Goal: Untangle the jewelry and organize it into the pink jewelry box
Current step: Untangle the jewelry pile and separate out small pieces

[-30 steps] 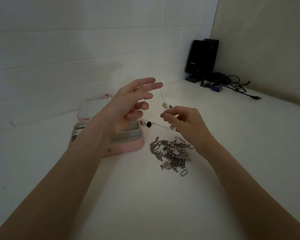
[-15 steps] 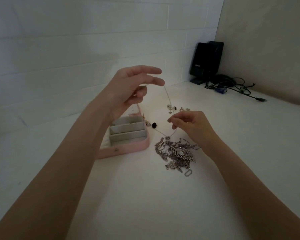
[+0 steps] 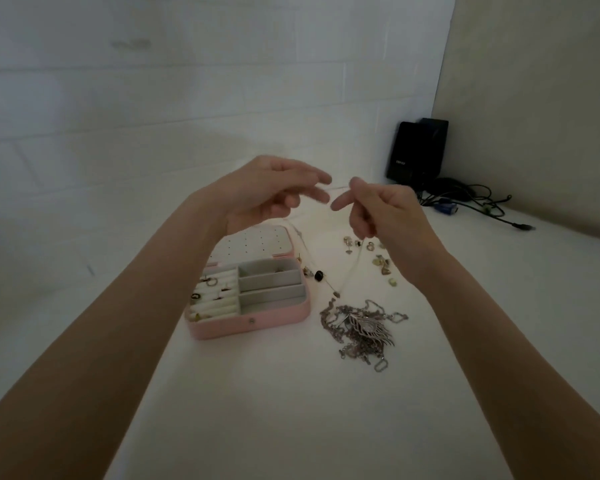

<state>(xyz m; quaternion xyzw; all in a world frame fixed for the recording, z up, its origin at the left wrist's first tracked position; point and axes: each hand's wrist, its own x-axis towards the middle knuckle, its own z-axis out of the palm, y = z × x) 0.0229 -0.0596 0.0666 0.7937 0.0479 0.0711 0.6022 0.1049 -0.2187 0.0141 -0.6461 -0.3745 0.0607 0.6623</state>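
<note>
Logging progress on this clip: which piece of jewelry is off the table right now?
The thin chain, strung between the left hand and right hand above the pink box. The tangled pile and loose earrings lie on the table.

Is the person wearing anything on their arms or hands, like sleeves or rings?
No. The left hand and right hand are bare, with no gloves. Both forearms are uncovered right to the picture's edge, so no sleeves show. I can't see any rings, bracelets or a watch, though the fingers are a bit blurry.
</note>
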